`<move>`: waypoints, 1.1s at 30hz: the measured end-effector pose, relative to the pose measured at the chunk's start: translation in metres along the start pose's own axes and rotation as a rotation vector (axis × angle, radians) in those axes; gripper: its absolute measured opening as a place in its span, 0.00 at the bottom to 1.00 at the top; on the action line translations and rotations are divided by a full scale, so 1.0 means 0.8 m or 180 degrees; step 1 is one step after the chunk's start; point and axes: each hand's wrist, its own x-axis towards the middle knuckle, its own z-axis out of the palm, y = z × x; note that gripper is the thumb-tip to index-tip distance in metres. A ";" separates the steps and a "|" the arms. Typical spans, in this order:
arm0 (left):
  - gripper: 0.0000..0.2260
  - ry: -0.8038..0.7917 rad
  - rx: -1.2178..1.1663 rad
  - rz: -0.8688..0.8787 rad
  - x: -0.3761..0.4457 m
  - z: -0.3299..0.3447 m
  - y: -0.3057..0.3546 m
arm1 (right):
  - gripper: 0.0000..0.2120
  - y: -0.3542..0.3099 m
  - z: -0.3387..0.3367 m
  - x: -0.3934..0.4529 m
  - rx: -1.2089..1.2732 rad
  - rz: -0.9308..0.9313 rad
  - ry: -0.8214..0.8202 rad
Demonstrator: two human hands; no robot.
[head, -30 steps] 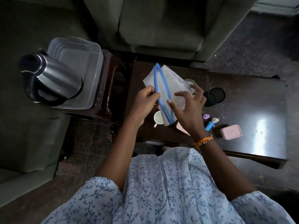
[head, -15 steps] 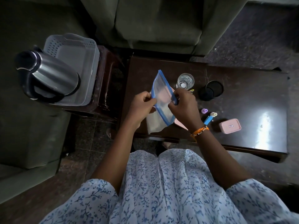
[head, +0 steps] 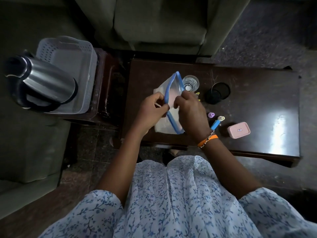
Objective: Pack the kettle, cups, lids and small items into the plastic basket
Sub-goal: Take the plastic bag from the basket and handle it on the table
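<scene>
Both hands hold a clear bag with a blue zip edge (head: 173,102) above the dark tabletop (head: 257,93). The left hand (head: 151,114) pinches one side of the blue opening in a closed grip; the right hand (head: 190,112) pinches the opposite side likewise, so the mouth stands parted. The basket (head: 68,54) sits on a side stand to the left, well apart from the bag, with the steel kettle (head: 42,81) lying tilted in it. On the tabletop remain a clear glass (head: 190,82) just beside the bag, two black lids (head: 217,92), a small purple cap (head: 211,114), a blue tube (head: 216,123) and a pink box (head: 238,130).

Risks, as judged: the thin bag may slip from a pinch and fall shut; an elbow or the swinging bag may knock the nearby glass over; the tilted kettle may roll or crowd out later items.
</scene>
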 end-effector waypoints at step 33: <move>0.09 -0.0011 -0.0184 0.0464 -0.036 0.006 -0.017 | 0.17 0.003 0.035 0.031 0.1792 0.1553 -0.1750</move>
